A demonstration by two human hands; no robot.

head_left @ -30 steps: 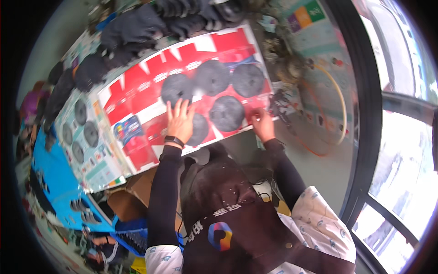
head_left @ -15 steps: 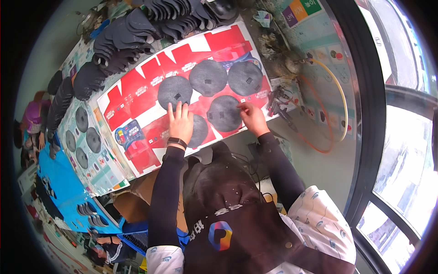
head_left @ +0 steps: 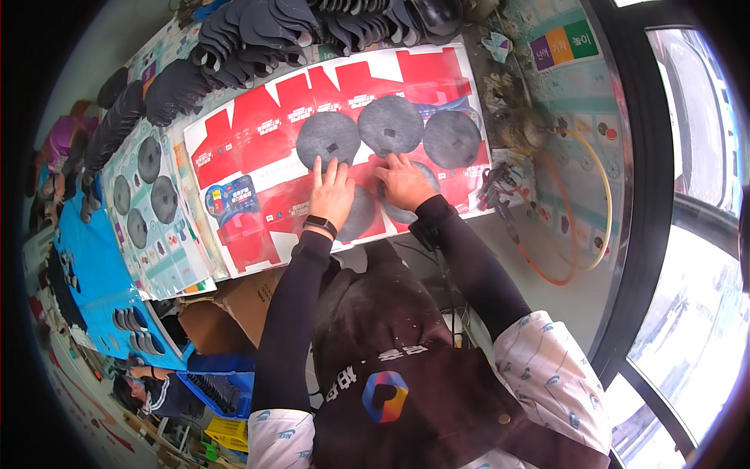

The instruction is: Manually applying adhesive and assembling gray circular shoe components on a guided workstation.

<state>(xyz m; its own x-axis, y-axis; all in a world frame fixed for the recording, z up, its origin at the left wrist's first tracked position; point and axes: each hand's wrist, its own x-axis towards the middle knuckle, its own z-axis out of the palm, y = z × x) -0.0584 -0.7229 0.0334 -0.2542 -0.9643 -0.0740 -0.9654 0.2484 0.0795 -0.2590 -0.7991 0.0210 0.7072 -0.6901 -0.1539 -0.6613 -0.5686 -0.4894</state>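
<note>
Several dark grey round pads lie on a red and white printed cardboard sheet [head_left: 285,152]. The upper-left pad [head_left: 316,129], upper-middle pad [head_left: 391,117] and right pad [head_left: 453,137] each carry a small black square patch. My left hand [head_left: 332,194], with a dark band at its wrist, has its fingers stretched out on the lower edge of the upper-left pad. Part of the lower-left pad [head_left: 359,215] shows beside it. Over the lower-right pad [head_left: 426,173], my right hand [head_left: 408,186] has its fingers bent and drawn together. Its fingertips hide whatever they hold, if anything.
Stacks of dark curved pieces [head_left: 269,23] line the far edge. Left of the sheet, more round pads [head_left: 164,199] lie on a printed mat. A hose and tool [head_left: 496,191] sit to the right. Other people work at the far left, near a blue table [head_left: 94,270].
My right hand has moved left, from the right edge of the lower-right pad to its upper-left side. My left hand stays by the upper-left pad. The whole view has shifted slightly.
</note>
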